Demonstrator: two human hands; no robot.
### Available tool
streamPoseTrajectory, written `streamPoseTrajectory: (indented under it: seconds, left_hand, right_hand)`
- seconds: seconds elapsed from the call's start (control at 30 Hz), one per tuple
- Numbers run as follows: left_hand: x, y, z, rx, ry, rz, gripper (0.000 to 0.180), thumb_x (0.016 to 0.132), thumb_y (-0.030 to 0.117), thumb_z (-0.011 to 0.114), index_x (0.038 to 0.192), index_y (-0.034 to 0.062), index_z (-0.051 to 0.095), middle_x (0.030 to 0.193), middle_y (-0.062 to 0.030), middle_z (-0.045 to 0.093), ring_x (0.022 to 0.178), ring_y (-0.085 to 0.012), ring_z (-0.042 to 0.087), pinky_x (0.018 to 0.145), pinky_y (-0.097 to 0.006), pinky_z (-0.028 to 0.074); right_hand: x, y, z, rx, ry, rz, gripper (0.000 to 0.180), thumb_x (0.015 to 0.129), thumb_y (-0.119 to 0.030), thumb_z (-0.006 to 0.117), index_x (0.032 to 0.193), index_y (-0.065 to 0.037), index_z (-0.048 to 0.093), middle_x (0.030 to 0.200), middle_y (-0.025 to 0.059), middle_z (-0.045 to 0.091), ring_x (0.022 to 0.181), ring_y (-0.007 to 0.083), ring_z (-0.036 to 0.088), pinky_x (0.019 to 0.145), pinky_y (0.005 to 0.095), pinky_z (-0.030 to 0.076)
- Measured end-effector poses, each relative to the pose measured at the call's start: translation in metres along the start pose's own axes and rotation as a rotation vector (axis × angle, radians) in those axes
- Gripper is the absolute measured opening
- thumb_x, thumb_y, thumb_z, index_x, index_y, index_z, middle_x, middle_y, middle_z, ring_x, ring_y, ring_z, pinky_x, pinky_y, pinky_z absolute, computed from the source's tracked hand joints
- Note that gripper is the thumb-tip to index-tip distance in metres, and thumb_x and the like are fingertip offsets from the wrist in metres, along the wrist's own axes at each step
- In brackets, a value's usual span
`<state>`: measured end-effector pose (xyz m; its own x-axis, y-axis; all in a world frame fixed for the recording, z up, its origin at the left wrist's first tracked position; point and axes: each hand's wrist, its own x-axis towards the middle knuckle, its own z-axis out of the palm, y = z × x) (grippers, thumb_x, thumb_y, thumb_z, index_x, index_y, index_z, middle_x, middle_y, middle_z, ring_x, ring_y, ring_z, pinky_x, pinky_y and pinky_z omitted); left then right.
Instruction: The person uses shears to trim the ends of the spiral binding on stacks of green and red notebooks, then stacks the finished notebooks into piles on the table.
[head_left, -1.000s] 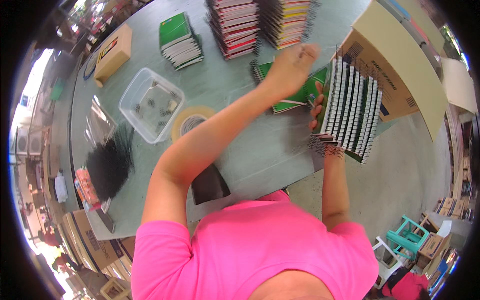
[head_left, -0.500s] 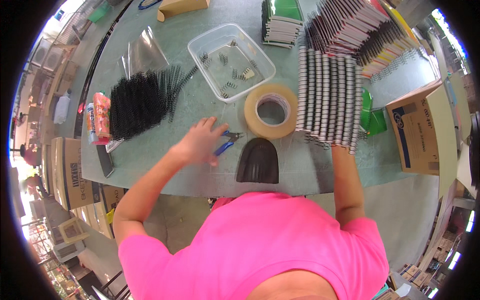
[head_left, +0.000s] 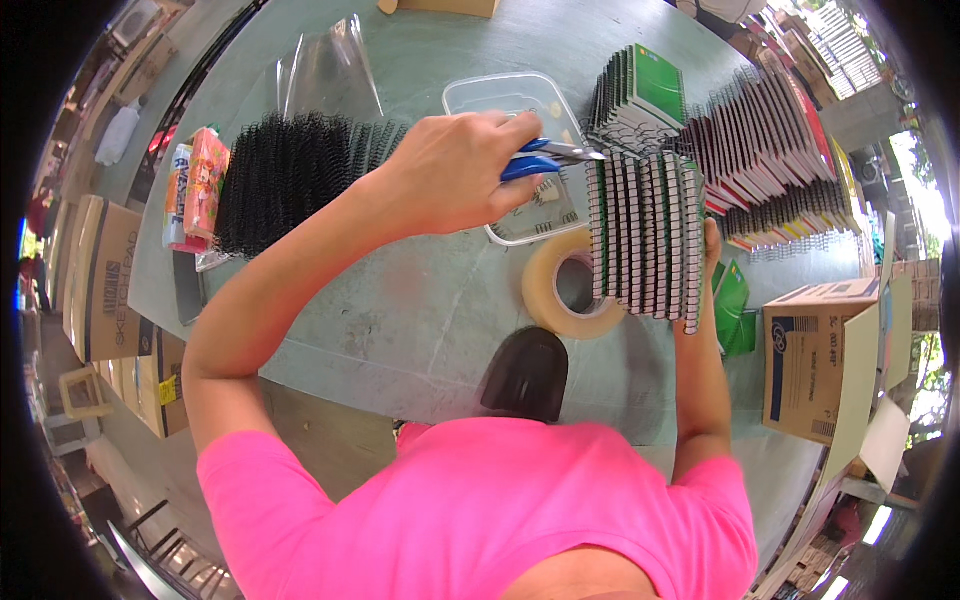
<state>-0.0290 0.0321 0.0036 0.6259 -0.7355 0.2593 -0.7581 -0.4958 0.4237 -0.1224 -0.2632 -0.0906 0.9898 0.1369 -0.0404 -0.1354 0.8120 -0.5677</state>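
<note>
My left hand (head_left: 455, 165) is closed on the blue handles of small wire cutters (head_left: 535, 167). Their metal tip points right, at the far left corner of a row of spiral notebooks (head_left: 645, 235); whether it touches a coil I cannot tell. The notebooks stand packed together, coiled spines up. My right hand (head_left: 712, 245) grips that row from its right side, with most of the fingers hidden behind it. Below the left hand, partly covered by it, is a clear plastic tub (head_left: 510, 78) with short coil pieces inside. A roll of tape (head_left: 543, 290) lies just left of the notebooks.
Black plastic coils (head_left: 285, 180) are heaped at left, beside colourful packs (head_left: 205, 185) and a clear sheet (head_left: 330, 75). A dark curved piece (head_left: 525, 372) sits near the front edge. Green notebooks (head_left: 657, 85) and more stacked notebooks (head_left: 770, 150) stand behind; a carton (head_left: 800, 370) is at right.
My left hand has picked the wire cutters up off the table and brought them right and away, to the notebooks' coils. My right hand still holds the row, now tilted differently. The view has shifted.
</note>
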Motion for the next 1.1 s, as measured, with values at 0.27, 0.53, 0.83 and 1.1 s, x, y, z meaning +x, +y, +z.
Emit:
streamPoseTrajectory:
  seconds: [0.27,0.53,0.83,1.1]
  left_hand:
    - [0.031,0.046,0.066,-0.351,0.402,0.248,0.030,0.071,0.015,0.065,0.093,0.0023,0.048,0.082,-0.0146,0.054,0.075,-0.0334,0.055,0.065,-0.039,0.045]
    - [0.029,0.055,0.083,-0.194,0.441,0.186,0.034,0.068,0.017,0.065,0.094,0.0033,0.049,0.079,-0.0140,0.053,0.074,-0.0332,0.055,0.065,-0.041,0.044]
    - [0.007,-0.027,0.015,0.094,0.133,0.029,0.037,0.069,0.022,0.060,0.102,0.0048,0.053,0.089,-0.0138,0.055,0.082,-0.0305,0.055,0.074,-0.040,0.042]
    - [0.002,-0.039,0.028,0.430,0.069,0.173,0.044,0.065,0.020,0.062,0.107,0.0067,0.054,0.088,-0.0094,0.055,0.085,-0.0248,0.053,0.076,-0.037,0.038]
  right_hand:
    - [0.007,0.017,-0.003,-0.055,-0.002,0.008,0.072,0.076,-0.056,0.051,0.123,-0.002,0.040,0.114,0.0165,0.053,0.100,0.0254,0.055,0.088,0.0398,0.045]
    - [0.005,0.023,-0.018,-0.033,-0.025,-0.069,0.066,0.076,-0.041,0.057,0.123,0.001,0.039,0.113,0.0177,0.054,0.101,0.0272,0.055,0.090,0.0407,0.044]
    - [0.001,0.009,0.003,0.028,0.137,-0.004,0.056,0.077,-0.032,0.056,0.118,0.005,0.045,0.107,0.0193,0.057,0.090,0.0278,0.060,0.079,0.0399,0.051]
    - [0.001,0.006,0.004,0.061,-0.072,0.109,0.060,0.074,-0.027,0.060,0.120,0.007,0.041,0.110,0.0230,0.054,0.094,0.0306,0.059,0.081,0.0418,0.050]
